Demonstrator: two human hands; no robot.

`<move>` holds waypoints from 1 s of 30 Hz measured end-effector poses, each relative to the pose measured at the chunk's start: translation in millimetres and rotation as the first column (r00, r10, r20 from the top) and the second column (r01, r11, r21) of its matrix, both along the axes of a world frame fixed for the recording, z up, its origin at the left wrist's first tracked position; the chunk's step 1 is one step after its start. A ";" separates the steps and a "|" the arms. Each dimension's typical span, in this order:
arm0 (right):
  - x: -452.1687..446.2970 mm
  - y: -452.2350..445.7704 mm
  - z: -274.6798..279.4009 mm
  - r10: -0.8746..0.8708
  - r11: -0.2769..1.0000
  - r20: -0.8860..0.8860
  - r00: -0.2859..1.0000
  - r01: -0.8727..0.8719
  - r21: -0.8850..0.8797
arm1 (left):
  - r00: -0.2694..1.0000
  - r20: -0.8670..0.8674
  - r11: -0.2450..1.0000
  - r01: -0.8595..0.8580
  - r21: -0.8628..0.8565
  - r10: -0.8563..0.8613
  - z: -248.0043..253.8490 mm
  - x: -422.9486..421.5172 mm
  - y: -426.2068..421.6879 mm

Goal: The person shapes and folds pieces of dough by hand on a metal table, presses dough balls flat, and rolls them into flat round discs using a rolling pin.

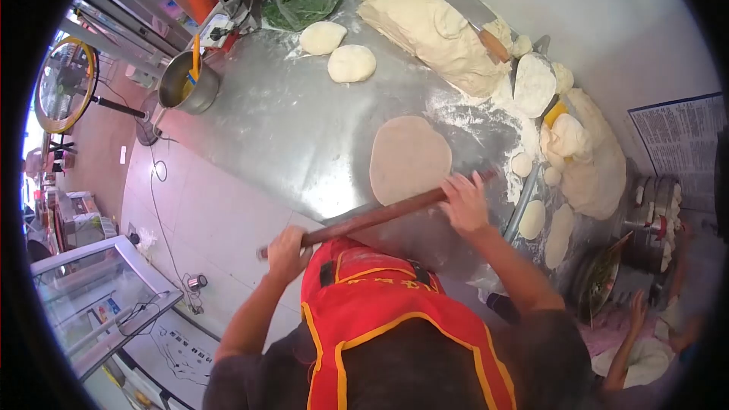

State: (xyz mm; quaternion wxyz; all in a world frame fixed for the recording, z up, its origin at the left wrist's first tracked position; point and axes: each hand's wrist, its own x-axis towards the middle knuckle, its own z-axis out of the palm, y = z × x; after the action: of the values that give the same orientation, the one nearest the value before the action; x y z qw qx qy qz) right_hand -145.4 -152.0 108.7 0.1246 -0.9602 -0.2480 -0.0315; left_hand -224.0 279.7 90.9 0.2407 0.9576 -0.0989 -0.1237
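Note:
A long dark wooden rolling pin lies at a slant across the near edge of the steel table. My left hand is wrapped round its left end, beyond the table edge. Near the other end, my right hand grips the pin, with some fingers stretched over it. Just past the pin, a flat rolled-out dough sheet lies on the steel; its near edge comes close to the pin, and I cannot tell whether they touch. Two round dough pieces sit farther back.
A large dough mass with a cleaver on it lies along the wall. More dough and a metal rod are at right. A pot and bagged greens stand at left. A co-worker's arm shows lower right.

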 end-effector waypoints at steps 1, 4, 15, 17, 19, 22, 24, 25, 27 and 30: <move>15.7 21.9 -1.1 0.024 1.000 0.038 0.999 -0.025 0.017 | 0.996 -0.061 0.998 -0.065 -0.024 0.063 2.5 -14.1 6.4; 79.0 85.2 -33.9 0.024 0.996 -0.006 1.000 -0.023 0.085 | 0.910 -0.361 0.968 -0.241 -0.067 0.202 1.1 -30.6 16.4; 145.2 123.6 -38.7 0.062 0.998 0.058 0.996 -0.063 0.021 | 0.864 -0.451 0.949 -0.299 -0.103 0.224 1.4 7.0 16.0; 89.5 70.6 -42.7 0.004 1.000 -0.156 0.988 -0.002 0.014 | 0.841 -0.522 0.974 -0.213 -0.075 0.143 2.2 -4.0 -3.0; 48.7 32.2 -36.2 -0.058 0.982 -0.035 0.998 0.063 0.178 | 0.871 -0.471 0.985 -0.172 -0.020 0.143 -6.5 -13.5 -12.8; 51.0 14.9 -29.2 -0.358 0.885 -0.057 0.932 0.358 0.297 | 0.893 -0.390 0.970 -0.242 -0.002 0.222 -3.3 -15.0 -14.1; 80.6 9.6 -43.2 -0.639 0.650 -0.183 0.747 0.652 0.390 | 0.890 -0.342 0.949 -0.316 0.009 0.300 -7.4 -17.2 -0.3; 97.1 16.0 -47.4 -0.621 0.589 -0.375 0.689 0.725 0.356 | 0.903 -0.281 0.944 -0.326 0.041 0.324 -9.9 -13.7 6.7; 122.5 30.4 -50.5 -0.547 0.607 -0.543 0.637 0.748 0.267 | 0.918 -0.147 0.929 -0.357 0.097 0.368 -13.1 -2.7 17.7; 131.3 33.9 -45.7 -0.453 0.773 -0.456 0.766 0.593 0.227 | 0.865 -0.119 0.868 -0.495 -0.048 0.487 -10.9 15.1 21.6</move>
State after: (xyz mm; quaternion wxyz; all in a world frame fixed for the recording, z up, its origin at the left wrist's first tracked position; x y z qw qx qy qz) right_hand -14.1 -118.2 63.1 0.3283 -0.9388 0.0734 0.0741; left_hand -208.9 301.3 80.0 0.3055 0.9336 0.1557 -0.1037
